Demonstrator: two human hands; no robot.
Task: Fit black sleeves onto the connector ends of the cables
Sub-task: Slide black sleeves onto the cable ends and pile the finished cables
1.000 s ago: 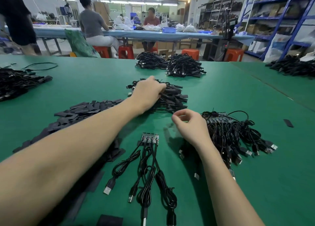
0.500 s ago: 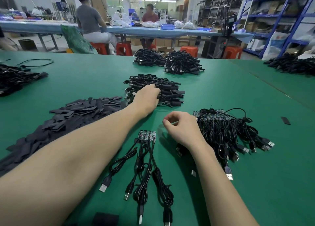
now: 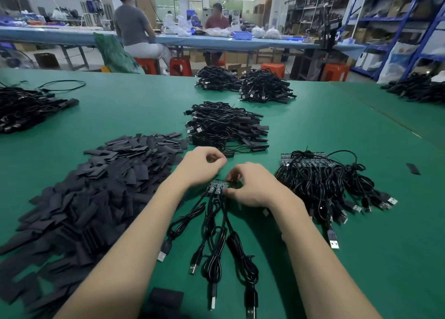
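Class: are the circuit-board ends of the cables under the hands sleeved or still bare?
Bare: the green boards show uncovered between both hands.

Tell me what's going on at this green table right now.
A person is working on a small row of cables laid out in front of them. The right hand pinches the little circuit boards at the cables' ends, and the left hand hovers beside it with curled fingers. A big pile of black sleeves lies to the left, an unsleeved cable bundle to the right, and a sleeved bundle behind.
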